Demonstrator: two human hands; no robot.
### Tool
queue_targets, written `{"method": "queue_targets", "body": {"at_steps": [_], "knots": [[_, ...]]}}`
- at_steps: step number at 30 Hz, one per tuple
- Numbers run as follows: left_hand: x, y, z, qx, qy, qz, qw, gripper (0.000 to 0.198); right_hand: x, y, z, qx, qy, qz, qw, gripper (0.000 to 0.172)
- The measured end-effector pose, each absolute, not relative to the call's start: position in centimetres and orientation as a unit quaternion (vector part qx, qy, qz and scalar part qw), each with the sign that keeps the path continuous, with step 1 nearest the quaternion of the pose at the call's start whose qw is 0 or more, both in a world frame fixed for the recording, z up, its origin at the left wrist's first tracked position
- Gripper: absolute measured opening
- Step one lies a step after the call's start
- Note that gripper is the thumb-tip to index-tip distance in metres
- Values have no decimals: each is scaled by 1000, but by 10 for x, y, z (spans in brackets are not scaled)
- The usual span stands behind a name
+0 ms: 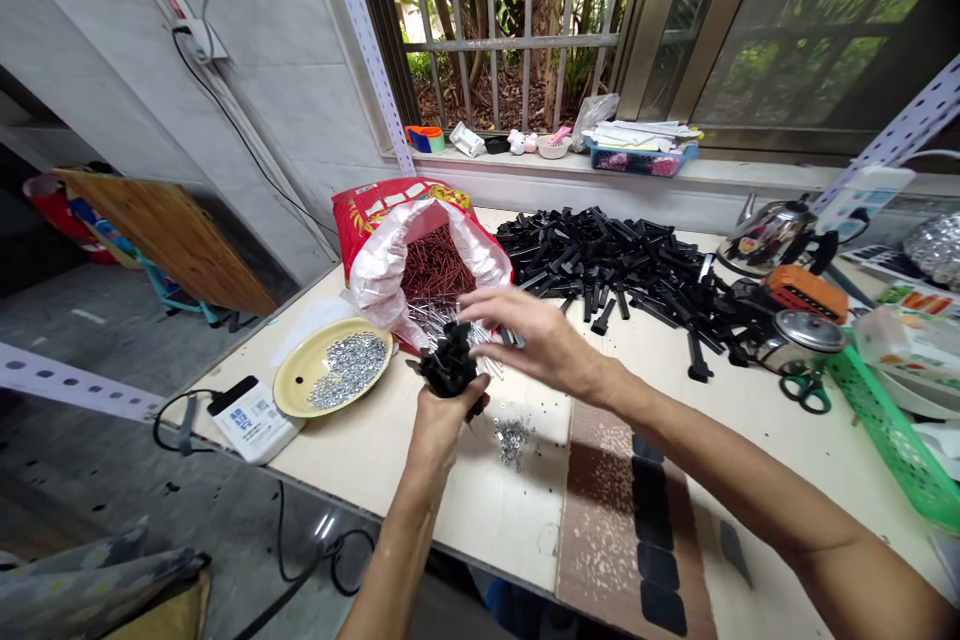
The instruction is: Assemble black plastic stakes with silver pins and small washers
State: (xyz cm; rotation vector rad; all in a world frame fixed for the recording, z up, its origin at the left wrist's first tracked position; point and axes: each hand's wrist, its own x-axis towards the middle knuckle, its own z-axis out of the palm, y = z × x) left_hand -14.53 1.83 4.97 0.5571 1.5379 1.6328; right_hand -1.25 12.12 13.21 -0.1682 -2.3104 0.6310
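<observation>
My left hand [442, 425] is closed round a bundle of black plastic pieces [450, 365] above the front of the table. Just to the right of the bundle, my right hand [551, 345] has its fingers stretched out and apart, with nothing visible in them. Behind the hands, a red bag [356, 215] with a white lining lies with its mouth towards me. Reddish-brown rods [439, 265] fill it, and thin silver rods [431, 320] lie at its mouth. Small silver metal pieces [512, 442] are scattered below my right hand.
Left stands a yellow dish [292, 390] of small metal bits [349, 370], beside a white box [255, 425]. A heap of black pieces [600, 250] spreads behind. Right are a kettle [769, 230], scissors [806, 392] and green basket [892, 450]. A brown sheet [592, 560] lies in front.
</observation>
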Motion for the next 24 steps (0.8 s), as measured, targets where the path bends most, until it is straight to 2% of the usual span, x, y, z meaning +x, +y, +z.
{"method": "queue_targets", "body": {"at_steps": [2, 5, 7, 10, 14, 16, 21, 24], "knots": [[-149, 14, 52, 213, 621, 654, 375, 36, -9, 133, 109, -194, -886, 246, 342, 17], [-153, 11, 51, 221, 658, 645, 320, 37, -12, 143, 64, -375, -884, 235, 150, 23], [-153, 13, 48, 223, 670, 640, 304, 37, -21, 143, 37, -441, -870, 208, 68, 23], [-153, 19, 45, 240, 679, 630, 291, 35, -38, 137, 16, -469, -862, 183, 60, 23], [-163, 25, 39, 288, 707, 610, 213, 37, -37, 137, 24, -496, -850, 167, 63, 24], [-171, 24, 35, 309, 727, 587, 174, 36, -23, 141, 40, -496, -848, 156, 104, 26], [-178, 23, 28, 385, 766, 497, 133, 30, 11, 144, 97, -263, -881, 102, 381, 22], [-171, 24, 32, 423, 781, 447, 109, 29, 11, 137, 123, -211, -890, -3, 404, 16]]}}
